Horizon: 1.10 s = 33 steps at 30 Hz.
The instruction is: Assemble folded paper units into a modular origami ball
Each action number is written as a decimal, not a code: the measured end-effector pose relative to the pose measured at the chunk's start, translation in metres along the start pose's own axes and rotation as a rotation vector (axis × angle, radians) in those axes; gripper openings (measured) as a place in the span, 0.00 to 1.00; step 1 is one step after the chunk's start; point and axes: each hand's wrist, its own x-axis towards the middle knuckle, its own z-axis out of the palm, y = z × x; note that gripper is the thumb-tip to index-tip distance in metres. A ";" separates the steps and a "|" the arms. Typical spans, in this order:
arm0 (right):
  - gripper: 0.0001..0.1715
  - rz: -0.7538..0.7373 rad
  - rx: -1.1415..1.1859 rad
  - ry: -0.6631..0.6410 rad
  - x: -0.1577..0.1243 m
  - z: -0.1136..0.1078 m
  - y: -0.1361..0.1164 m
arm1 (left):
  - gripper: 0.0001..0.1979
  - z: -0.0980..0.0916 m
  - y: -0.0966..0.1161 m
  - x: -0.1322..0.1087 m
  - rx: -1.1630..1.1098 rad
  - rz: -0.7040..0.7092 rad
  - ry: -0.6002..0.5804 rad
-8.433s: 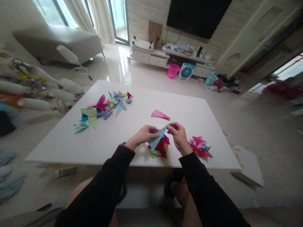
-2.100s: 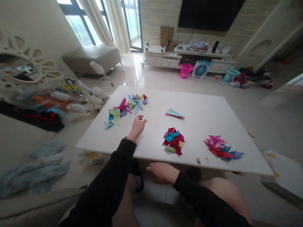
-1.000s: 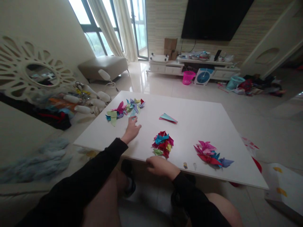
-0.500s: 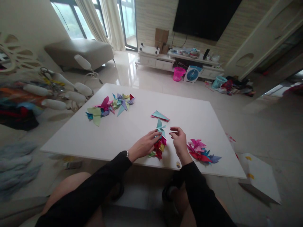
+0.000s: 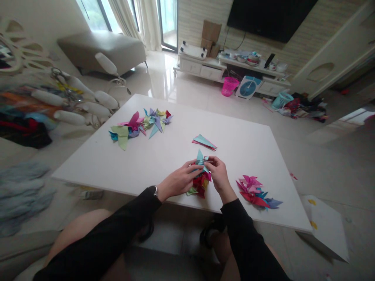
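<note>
My left hand is closed around a light-blue paper crane just above the table. My right hand pinches at the crane's right side, thumb and forefinger together. A thin light line shows at those fingertips, too small to name. Just below hangs or lies a cluster of red, yellow and green paper cranes, partly hidden by my left hand; whether it is joined to the blue crane I cannot tell. Beyond my hands lies a small stack of folded paper pieces, light blue on top.
On the white table, a long bunch of coloured paper cranes lies at the far left. A pink, red and blue pile of cranes lies at the right. A lamp with several white shades stands beyond the left edge.
My right hand has moved left and closed on the blue crane beside my left hand; before, it was apart from it. The view has shifted slightly.
</note>
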 end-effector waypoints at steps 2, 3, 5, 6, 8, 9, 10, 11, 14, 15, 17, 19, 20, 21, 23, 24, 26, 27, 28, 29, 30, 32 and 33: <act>0.17 0.067 0.089 -0.015 -0.005 0.004 -0.001 | 0.34 0.002 0.002 -0.002 -0.019 -0.002 0.038; 0.16 0.100 0.133 -0.009 -0.007 0.005 -0.002 | 0.35 0.002 0.003 -0.002 -0.031 -0.006 0.060; 0.15 0.155 0.201 0.016 -0.012 0.008 -0.005 | 0.34 0.003 0.006 -0.003 -0.057 -0.012 0.105; 0.14 0.172 0.228 0.029 -0.015 0.009 -0.007 | 0.33 0.003 0.008 -0.003 -0.069 -0.013 0.126; 0.14 0.184 0.271 0.049 -0.018 0.010 -0.011 | 0.29 0.003 0.013 -0.003 -0.094 -0.018 0.185; 0.15 0.181 0.284 0.054 -0.019 0.010 -0.013 | 0.26 0.002 0.015 -0.003 -0.110 -0.032 0.233; 0.15 0.174 0.295 0.055 -0.020 0.010 -0.014 | 0.23 0.001 0.017 -0.003 -0.129 -0.058 0.293; 0.15 0.168 0.303 0.053 -0.021 0.011 -0.015 | 0.20 0.000 0.019 -0.002 -0.154 -0.098 0.362; 0.15 0.158 0.302 0.037 -0.022 0.010 -0.014 | 0.12 -0.002 0.019 0.001 -0.257 -0.277 0.545; 0.16 0.158 0.291 0.031 -0.022 0.009 -0.013 | 0.10 -0.003 0.018 0.002 -0.297 -0.349 0.582; 0.16 0.162 0.261 0.017 -0.022 0.008 -0.010 | 0.05 -0.003 0.013 0.006 -0.401 -0.496 0.613; 0.16 0.173 0.246 0.002 -0.021 0.008 -0.009 | 0.05 -0.002 0.007 0.010 -0.553 -0.619 0.599; 0.16 0.179 0.244 -0.006 -0.020 0.008 -0.009 | 0.06 -0.001 0.004 0.012 -0.636 -0.657 0.578; 0.17 0.181 0.240 -0.015 -0.019 0.009 -0.009 | 0.08 0.000 0.001 0.013 -0.714 -0.679 0.551; 0.17 0.172 0.228 -0.030 -0.018 0.010 -0.010 | 0.12 0.000 -0.003 0.017 -0.829 -0.689 0.510; 0.18 0.161 0.224 -0.038 -0.017 0.011 -0.011 | 0.13 0.000 -0.005 0.018 -0.863 -0.684 0.499; 0.18 0.137 0.230 -0.052 -0.016 0.013 -0.013 | 0.14 0.000 -0.007 0.020 -0.897 -0.670 0.496; 0.18 0.126 0.239 -0.058 -0.016 0.014 -0.013 | 0.14 0.000 -0.007 0.021 -0.898 -0.665 0.498; 0.18 0.116 0.246 -0.065 -0.015 0.015 -0.013 | 0.14 -0.001 -0.007 0.021 -0.889 -0.660 0.499; 0.18 0.105 0.249 -0.071 -0.015 0.015 -0.012 | 0.14 -0.001 -0.008 0.021 -0.873 -0.654 0.497; 0.17 0.093 0.247 -0.078 -0.015 0.016 -0.012 | 0.13 -0.001 -0.008 0.021 -0.853 -0.649 0.494; 0.17 0.074 0.236 -0.094 -0.016 0.016 -0.010 | 0.13 -0.002 -0.007 0.019 -0.804 -0.636 0.482; 0.17 0.066 0.231 -0.103 -0.017 0.016 -0.010 | 0.12 -0.002 -0.006 0.018 -0.779 -0.626 0.471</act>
